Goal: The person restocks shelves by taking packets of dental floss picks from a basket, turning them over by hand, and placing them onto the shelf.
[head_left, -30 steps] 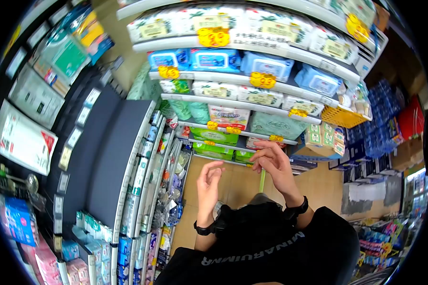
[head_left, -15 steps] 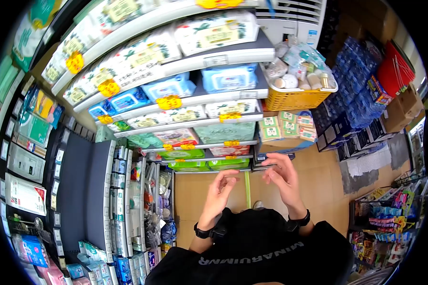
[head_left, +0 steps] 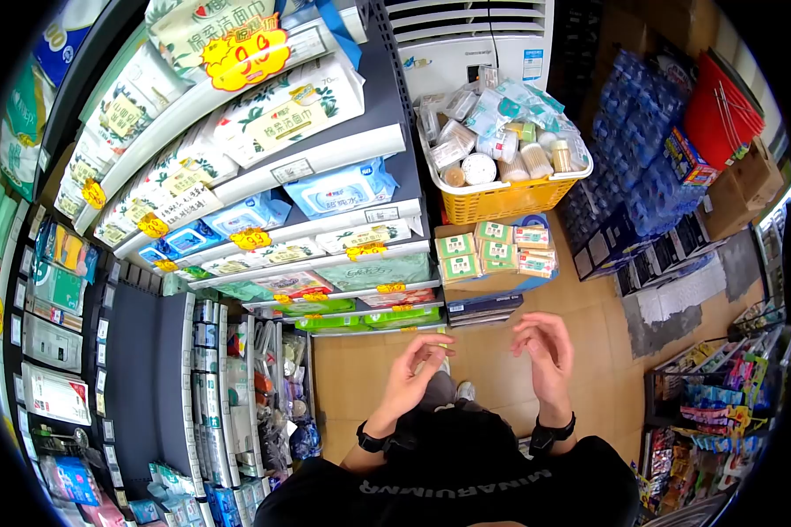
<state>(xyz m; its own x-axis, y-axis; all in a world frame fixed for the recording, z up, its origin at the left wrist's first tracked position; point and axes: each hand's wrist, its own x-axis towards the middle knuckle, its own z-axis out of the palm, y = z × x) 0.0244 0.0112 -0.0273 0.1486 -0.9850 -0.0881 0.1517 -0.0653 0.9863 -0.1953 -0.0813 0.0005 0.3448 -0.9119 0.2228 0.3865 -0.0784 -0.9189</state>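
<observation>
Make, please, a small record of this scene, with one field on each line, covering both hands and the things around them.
left hand: raised, fingers curled, nothing seen in it
right hand: raised, fingers curled, apart from the left, nothing seen in it
wrists: a black band on each
basket: yellow, heaped with packaged goods, before a white vented unit
small packs: stacked on a carton
shelves: white-edged, holding blue packs
floor: tan

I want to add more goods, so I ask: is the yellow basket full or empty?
Full: in the yellow basket, packaged goods are heaped up to its rim.
</observation>
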